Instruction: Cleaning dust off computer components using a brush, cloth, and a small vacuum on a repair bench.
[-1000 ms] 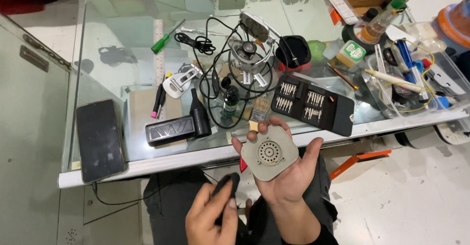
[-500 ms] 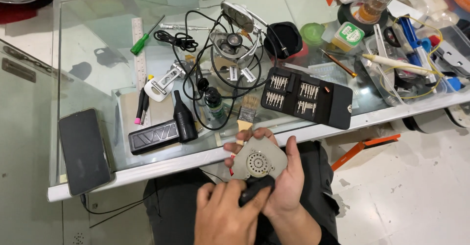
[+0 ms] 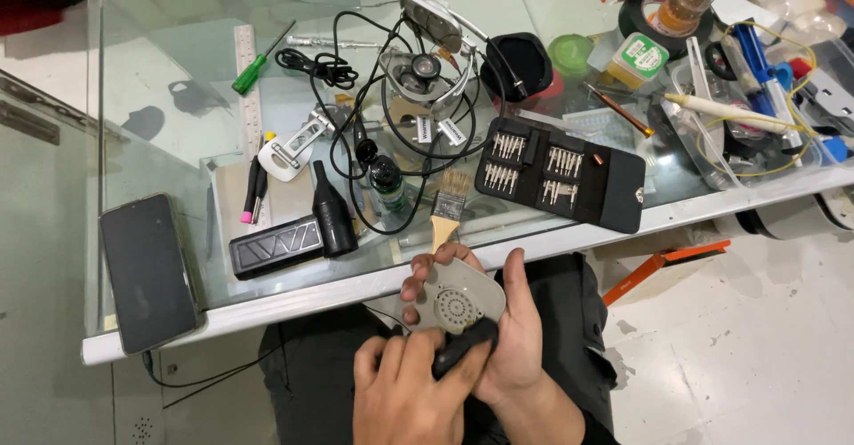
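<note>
Glass table (image 3: pixel 160 80) carries bit case (image 3: pixel 560 173), brush (image 3: pixel 447 209), phone (image 3: pixel 149 271). Below its edge, right hand (image 3: pixel 516 338) grips grey round device (image 3: pixel 455 296); left hand (image 3: pixel 414 392) now presses black object (image 3: pixel 463 345) against it

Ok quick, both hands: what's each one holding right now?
Left hand: closed on a small black object, pressed against the grey device.
Right hand: holding the grey rounded device, fingers curled round its edge.

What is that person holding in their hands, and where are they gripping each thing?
The right hand cradles a grey rounded device from beneath, fingers curled over its far edge. The left hand pinches a small black object against its near end.
</note>
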